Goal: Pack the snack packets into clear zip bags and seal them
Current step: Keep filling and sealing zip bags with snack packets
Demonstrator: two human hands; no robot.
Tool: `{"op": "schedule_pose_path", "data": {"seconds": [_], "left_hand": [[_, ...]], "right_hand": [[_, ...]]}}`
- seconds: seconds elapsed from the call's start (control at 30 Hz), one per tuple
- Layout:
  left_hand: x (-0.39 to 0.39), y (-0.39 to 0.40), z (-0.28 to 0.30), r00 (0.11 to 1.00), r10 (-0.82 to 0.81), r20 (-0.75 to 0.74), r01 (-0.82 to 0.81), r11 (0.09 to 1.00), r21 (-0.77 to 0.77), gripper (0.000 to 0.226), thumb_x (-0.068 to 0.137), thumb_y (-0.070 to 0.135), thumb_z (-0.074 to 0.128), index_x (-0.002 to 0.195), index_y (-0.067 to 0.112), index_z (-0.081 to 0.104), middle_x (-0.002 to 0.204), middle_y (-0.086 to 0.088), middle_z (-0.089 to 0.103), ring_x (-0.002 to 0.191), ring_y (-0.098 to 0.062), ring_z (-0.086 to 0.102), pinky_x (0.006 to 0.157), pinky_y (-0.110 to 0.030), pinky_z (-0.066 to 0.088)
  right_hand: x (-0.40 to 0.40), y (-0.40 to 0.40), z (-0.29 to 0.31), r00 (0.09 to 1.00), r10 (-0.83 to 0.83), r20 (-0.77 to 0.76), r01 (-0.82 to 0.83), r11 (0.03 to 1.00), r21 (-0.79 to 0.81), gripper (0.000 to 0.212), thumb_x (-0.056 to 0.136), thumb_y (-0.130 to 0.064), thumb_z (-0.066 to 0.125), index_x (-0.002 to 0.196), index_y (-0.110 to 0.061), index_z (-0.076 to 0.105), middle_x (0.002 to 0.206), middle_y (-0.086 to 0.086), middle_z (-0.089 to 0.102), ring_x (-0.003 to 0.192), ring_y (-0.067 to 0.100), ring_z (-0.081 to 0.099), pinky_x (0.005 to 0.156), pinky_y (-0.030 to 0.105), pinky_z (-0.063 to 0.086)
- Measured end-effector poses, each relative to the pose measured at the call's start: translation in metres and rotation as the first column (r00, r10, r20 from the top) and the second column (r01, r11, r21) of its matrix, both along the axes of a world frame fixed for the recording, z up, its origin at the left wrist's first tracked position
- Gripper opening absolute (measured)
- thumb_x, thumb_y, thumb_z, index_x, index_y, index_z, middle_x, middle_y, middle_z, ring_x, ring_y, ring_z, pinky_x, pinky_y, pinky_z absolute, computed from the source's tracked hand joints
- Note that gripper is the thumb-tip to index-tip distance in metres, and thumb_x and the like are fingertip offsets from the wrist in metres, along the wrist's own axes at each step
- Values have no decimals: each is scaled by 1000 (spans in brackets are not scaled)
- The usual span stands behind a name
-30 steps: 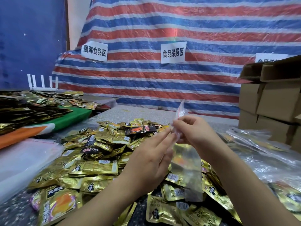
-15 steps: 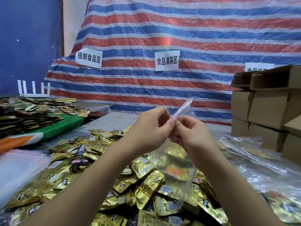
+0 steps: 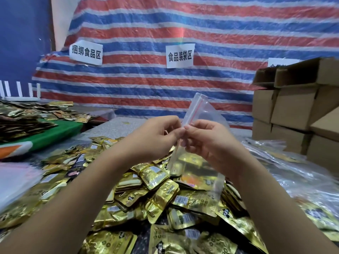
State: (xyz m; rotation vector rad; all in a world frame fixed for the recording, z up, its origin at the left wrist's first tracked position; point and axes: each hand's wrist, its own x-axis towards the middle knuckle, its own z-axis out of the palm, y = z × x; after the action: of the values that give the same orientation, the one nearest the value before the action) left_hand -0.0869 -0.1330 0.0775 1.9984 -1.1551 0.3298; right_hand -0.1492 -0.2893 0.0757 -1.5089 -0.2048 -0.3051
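Behind the hands a striped tarp (image 3: 183,24) fills the back, with paper signs (image 3: 179,55) taped on it. Right of the hands, stacked cardboard boxes (image 3: 293,107), top ones with flaps open, contents not visible. Below and around both forearms, a big loose pile of gold snack packets (image 3: 159,197) on the table (image 3: 117,127); a second heap of packets (image 3: 22,118) lies far left of the hands, past a green mat (image 3: 60,131). Just right of the right forearm, a heap of clear plastic (image 3: 293,173), probably filled or spare bags, can't tell which. Left of the left forearm, a blurred pale stack, maybe empty bags, unclear. Between the hands, raised over the pile, one clear zip bag (image 3: 198,167) hangs down, its red zip strip (image 3: 195,110) sticking up above the fingers. It holds a few packets, gold and one orange-ish; count unclear. Left hand (image 3: 156,136) is pinched narrow on the bag's top edge; right hand (image 3: 207,142) likewise, fingertips of both touching at the strip. Step, by my read: sealing this bag, pinch sitting near the lower end of the zip. Upper part of the zip looks not yet pressed, hard to be sure. Next move likely calls for sliding the pinch along the strip to its far end with even pressure, keeping the two tracks lined up, then setting the bag aside.
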Motion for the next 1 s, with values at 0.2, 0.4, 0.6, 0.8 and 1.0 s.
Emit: {"op": "schedule_pose_path", "data": {"seconds": [0.2, 0.4, 0.6, 0.8, 1.0], "left_hand": [[-2, 1, -2, 998, -25, 59, 20, 996, 84, 26, 92, 47, 57, 85, 22, 64, 72, 12, 62, 62, 0, 53, 58, -22, 43], [0, 2, -1, 998, -66, 17, 63, 990, 125, 28, 92, 34, 65, 74, 13, 61, 56, 11, 50, 48, -1, 41, 48, -17, 34], [0, 2, -2, 987, -133, -86, 142, 983, 119, 22, 95, 21, 62, 75, 12, 63, 49, 20, 53, 45, 3, 45, 46, -10, 33], [-2, 6, -1, 914, -297, -276, 292, 955, -60, 23, 100, 19, 54, 90, 1, 65, 69, -10, 60, 61, -22, 52, 60, -38, 40], [-2, 1, -4, 858, -356, -369, 310, 934, -180, 28, 102, 18, 48, 82, 17, 67, 69, -4, 61, 59, -18, 51, 57, -31, 39]], "right_hand": [[-3, -3, 0, 999, -48, 3, 48, 991, -128, 10, 94, -6, 62, 84, -2, 62, 64, 5, 63, 57, 12, 60, 54, 19, 50], [-5, -11, 0, 996, 54, -70, -67, 979, -190, 19, 73, -19, 70, 80, -4, 62, 64, 7, 63, 57, 15, 62, 53, 20, 50], [-2, -18, -3, 992, 96, -79, -111, 972, -208, 14, 74, -20, 73, 78, -7, 68, 68, 7, 66, 60, 16, 62, 54, 20, 52], [-2, -16, 0, 986, 153, -60, -158, 983, -97, 10, 77, -19, 68, 73, -11, 68, 69, 9, 61, 61, 16, 56, 58, 26, 46], [-2, -16, 1, 988, 138, -65, -143, 986, -80, 16, 79, -25, 68, 79, -9, 66, 76, 15, 57, 63, 19, 55, 60, 27, 47]]}}
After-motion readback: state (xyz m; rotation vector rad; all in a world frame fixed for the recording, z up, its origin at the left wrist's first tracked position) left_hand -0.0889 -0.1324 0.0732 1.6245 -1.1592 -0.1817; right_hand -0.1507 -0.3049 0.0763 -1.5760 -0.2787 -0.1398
